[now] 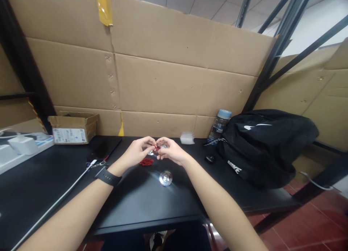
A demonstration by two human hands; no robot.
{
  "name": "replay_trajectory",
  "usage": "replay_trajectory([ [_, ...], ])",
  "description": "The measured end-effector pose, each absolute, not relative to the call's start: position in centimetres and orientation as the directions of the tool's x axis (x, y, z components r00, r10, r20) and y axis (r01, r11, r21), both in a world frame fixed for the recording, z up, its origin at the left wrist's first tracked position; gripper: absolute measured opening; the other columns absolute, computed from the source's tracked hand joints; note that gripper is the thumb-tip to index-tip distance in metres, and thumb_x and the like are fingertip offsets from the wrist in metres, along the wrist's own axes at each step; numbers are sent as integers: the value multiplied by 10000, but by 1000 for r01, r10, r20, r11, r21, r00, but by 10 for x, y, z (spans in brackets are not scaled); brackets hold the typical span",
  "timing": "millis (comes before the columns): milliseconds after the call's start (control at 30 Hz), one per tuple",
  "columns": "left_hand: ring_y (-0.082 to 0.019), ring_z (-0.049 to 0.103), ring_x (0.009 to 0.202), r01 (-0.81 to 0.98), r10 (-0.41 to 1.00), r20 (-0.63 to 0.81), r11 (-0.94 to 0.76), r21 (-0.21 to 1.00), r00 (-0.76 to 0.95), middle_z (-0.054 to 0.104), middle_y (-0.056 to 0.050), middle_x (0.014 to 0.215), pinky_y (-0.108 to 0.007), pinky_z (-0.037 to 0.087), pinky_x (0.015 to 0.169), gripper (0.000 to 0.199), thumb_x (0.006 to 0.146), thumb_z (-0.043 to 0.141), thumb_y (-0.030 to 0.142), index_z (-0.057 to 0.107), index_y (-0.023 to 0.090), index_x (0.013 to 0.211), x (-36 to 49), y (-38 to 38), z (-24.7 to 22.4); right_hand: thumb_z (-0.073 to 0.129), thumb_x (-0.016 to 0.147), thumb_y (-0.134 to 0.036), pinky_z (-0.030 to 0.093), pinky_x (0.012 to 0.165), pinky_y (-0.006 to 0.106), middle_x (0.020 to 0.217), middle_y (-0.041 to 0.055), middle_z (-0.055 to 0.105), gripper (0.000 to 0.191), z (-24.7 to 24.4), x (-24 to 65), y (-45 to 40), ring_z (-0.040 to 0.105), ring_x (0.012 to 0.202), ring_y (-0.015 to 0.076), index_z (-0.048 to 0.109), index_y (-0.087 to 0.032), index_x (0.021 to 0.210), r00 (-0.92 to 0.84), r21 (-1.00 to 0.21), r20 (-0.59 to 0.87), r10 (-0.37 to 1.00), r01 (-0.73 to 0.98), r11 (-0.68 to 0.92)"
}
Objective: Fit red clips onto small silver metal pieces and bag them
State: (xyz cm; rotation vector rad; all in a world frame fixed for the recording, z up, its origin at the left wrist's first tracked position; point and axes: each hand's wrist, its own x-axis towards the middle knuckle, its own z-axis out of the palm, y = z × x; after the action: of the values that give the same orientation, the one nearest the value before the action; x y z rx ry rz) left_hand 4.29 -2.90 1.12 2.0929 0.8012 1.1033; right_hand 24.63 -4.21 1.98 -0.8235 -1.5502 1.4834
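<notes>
My left hand (141,149) and my right hand (170,151) meet above the middle of the black table. Fingertips of both hands are pinched on a thin red cord (156,147). Silvery metal shows between and behind the fingers, mostly hidden, so I cannot tell its shape. A coiled bundle of red cord (146,162) lies on the table just below my left hand. Closer to me rests a shiny round silver metal piece (165,178), like one half of a yo-yo. A dark watch band is around my left wrist.
A black backpack (263,146) and a bottle with a blue cap (219,126) stand at right, near a small black object (210,159) and a whitish translucent block (187,138). At left are a cardboard box (73,128), a power strip (43,144) and a white cable (59,199). Cardboard walls the back.
</notes>
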Motion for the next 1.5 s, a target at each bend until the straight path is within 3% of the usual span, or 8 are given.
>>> replay_trajectory([
  [167,-193,704,862,189,754,481,-605,773,447,723,-64,970,-323,566,817,230,901,621,395,629,178,979,43,-27,13,863,656,-331,542,616,235,918,2,679,531,15,249,-38,686,659,119,552,-213,1069,-516,-989,138,846,-110,94],
  [300,-190,704,819,340,761,440,-621,706,477,750,-49,922,-293,546,772,257,904,602,426,688,189,949,31,-24,17,846,678,-418,480,582,223,868,26,715,467,16,255,-35,653,669,124,609,-186,1006,-469,-957,163,868,139,255],
  [433,-188,705,774,491,743,316,-641,590,591,767,-27,842,-260,518,718,242,850,657,431,744,207,878,15,-18,18,863,648,-373,464,678,237,855,13,721,408,30,269,-40,653,756,143,675,-186,958,-499,-730,177,849,512,453],
  [533,-177,700,727,508,734,245,-634,584,634,765,-18,803,-244,506,684,226,831,673,413,744,202,867,6,-14,17,864,624,-411,432,646,231,814,-4,711,398,43,279,-48,639,721,142,701,-193,914,-554,-540,62,830,681,494],
  [667,-174,700,727,512,746,200,-600,615,635,764,-23,796,-237,504,685,205,798,707,387,741,188,838,2,-10,14,879,554,-488,407,605,220,825,-17,702,479,55,281,-60,625,695,136,703,-204,897,-599,-406,-142,788,761,505],
  [833,-178,707,750,486,719,156,-596,638,677,768,-27,798,-238,499,703,162,767,743,337,741,185,824,0,-4,7,889,499,-500,376,565,220,855,-12,676,535,58,267,-73,595,717,147,691,-216,906,-605,-303,-237,760,789,534],
  [1367,-192,700,812,489,719,138,-587,645,681,763,-37,862,-261,514,759,305,677,818,356,737,187,917,-5,5,-4,899,482,-541,359,562,206,882,-37,661,668,36,259,-58,583,684,121,685,-247,1043,-670,-364,-325,668,740,566],
  [1500,-190,698,822,498,735,155,-582,643,660,759,-30,871,-255,517,755,306,676,818,366,735,196,917,-5,4,-2,844,576,-612,382,578,215,870,-16,685,617,34,264,-51,590,677,127,702,-220,1031,-651,-393,-299,697,750,532],
])
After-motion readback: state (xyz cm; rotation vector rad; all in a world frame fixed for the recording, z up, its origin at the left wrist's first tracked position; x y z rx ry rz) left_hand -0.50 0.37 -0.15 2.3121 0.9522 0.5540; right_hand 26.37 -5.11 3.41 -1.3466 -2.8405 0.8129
